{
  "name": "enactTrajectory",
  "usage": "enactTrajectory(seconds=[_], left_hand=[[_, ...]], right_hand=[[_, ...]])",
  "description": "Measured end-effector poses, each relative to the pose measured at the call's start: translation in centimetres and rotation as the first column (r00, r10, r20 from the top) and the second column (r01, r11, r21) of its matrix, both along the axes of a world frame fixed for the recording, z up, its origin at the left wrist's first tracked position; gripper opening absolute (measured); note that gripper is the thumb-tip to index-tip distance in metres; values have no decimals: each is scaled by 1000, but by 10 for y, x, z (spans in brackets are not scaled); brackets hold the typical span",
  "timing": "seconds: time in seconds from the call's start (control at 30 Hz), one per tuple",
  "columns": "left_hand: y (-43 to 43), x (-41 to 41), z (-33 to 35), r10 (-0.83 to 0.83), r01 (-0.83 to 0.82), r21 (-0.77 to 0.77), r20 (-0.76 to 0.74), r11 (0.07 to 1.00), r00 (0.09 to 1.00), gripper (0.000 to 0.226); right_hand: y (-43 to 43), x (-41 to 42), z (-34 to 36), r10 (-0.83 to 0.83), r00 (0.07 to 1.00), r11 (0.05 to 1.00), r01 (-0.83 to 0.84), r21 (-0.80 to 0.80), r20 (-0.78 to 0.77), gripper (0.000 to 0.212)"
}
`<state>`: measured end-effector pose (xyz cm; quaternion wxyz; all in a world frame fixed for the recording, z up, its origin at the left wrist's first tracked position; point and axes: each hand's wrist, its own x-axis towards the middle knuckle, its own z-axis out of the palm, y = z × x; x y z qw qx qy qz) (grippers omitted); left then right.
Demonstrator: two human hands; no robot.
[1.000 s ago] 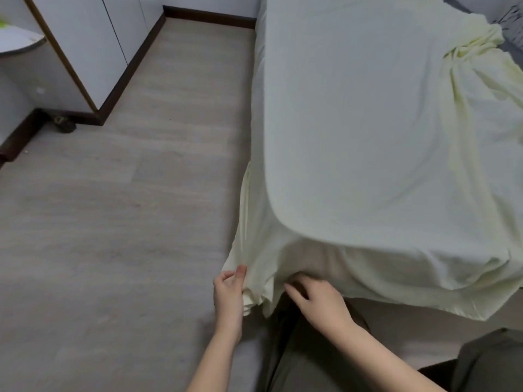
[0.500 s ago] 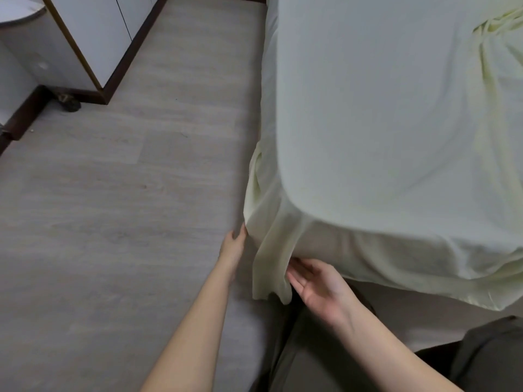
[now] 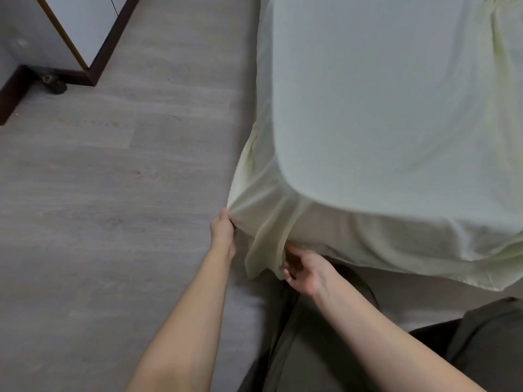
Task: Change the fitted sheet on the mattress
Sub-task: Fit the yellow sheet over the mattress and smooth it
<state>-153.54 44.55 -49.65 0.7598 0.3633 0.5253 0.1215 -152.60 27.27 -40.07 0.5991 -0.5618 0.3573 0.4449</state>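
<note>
At sheet (image 3: 382, 123) corner, left hand (image 3: 223, 234), right hand (image 3: 307, 271) gripping, fingers (image 3: 289, 275) half hidden

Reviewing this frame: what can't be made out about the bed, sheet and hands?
Mattress: head view, entirely under the sheet.
Fingertips of the left hand and right hand: buried in the sheet folds they grip.
Bed's far end: cut off by the top and right edges.
Dark object by the cabinet: too small to identify.

Both bare forearms reach forward, the left one straighter. Left hand (image 3: 223, 233) pinches the sheet (image 3: 368, 114) edge, thumb on top. Right hand (image 3: 307, 271) has fingers curled on its hem.
</note>
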Motion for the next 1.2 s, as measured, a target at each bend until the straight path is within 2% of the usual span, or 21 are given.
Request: enactTrajectory(seconds=[0.07, 0.13, 0.17, 0.2, 0.27, 0.3, 0.33, 0.37, 0.43, 0.5, 0.53, 0.6, 0.67, 0.77, 0.83, 0.9, 0.97, 1.07, 1.2], left_hand=[[3, -2, 9, 105, -98, 86, -79, 991, 991, 43], [4, -6, 22, 154, -111, 236, -174, 965, 973, 55], [4, -9, 29, 150, -104, 263, -160, 959, 976, 61], [4, -13, 39, 92, -70, 195, -102, 978, 991, 69], [3, -21, 54, -100, 114, -99, 134, 989, 986, 88], [2, -25, 60, -187, 233, -173, 244, 957, 952, 90], [1, -31, 63, -282, 336, -172, 278, 926, 918, 84], [-1, -37, 66, -381, 419, -126, 247, 899, 891, 74], [-9, -46, 70, -533, 535, 1, 84, 845, 842, 65], [-15, -53, 65, -571, 571, 69, -26, 818, 820, 60], [-17, -56, 62, -540, 539, 53, 12, 841, 841, 54], [-25, -61, 63, -356, 370, -60, 163, 927, 920, 39], [-33, -61, 63, -174, 195, -90, 201, 977, 964, 30], [-44, -61, 62, -30, 25, 38, 125, 999, 992, 26], [-51, -61, 60, -31, 28, 191, 12, 981, 999, 34], [-54, -65, 56, -96, 129, 393, -101, 911, 990, 54], [-56, -67, 54, -212, 271, 547, -169, 792, 962, 64], [-62, -64, 53, -388, 444, 549, -224, 708, 894, 52], [-74, -60, 59, -496, 611, 603, -372, 513, 785, 27]], right_hand=[[-1, 0, -5, -19, 1000, 1000, 19, -11, 15, 11], [-4, -1, -9, 12, 1000, 999, -11, -51, 18, 13], [-6, -2, -10, 20, 1000, 998, -20, -59, -1, 12], [-7, -2, -10, 16, 1000, 998, -16, -54, -18, 13], [-8, 0, -11, 21, 1000, 999, -21, -41, -11, 15], [-9, 1, -11, 35, 999, 998, -35, -45, 5, 15], [-9, 2, -10, 47, 999, 998, -46, -53, 22, 15], [-8, 2, -10, 52, 998, 997, -49, -62, 36, 15], [-8, 4, -7, 28, 999, 999, -27, -45, 34, 15], [-7, 4, -5, -71, 997, 997, 70, 43, 5, 16], [-7, 3, -4, -157, 987, 982, 158, 108, -15, 16], [-5, 1, 0, -357, 933, 902, 358, 239, -52, 15], [-2, -1, 4, -487, 869, 812, 485, 325, -81, 22], [7, -1, 13, -545, 827, 738, 551, 390, -136, 26], [11, 1, 18, -533, 828, 738, 555, 384, -173, 21], [12, 3, 19, -533, 817, 728, 576, 372, -220, 20], [10, 5, 18, -552, 796, 704, 605, 373, -249, 26], [11, 4, 17, -544, 798, 692, 602, 399, -259, 36], [13, 2, 14, -537, 793, 667, 608, 431, -287, 44]])
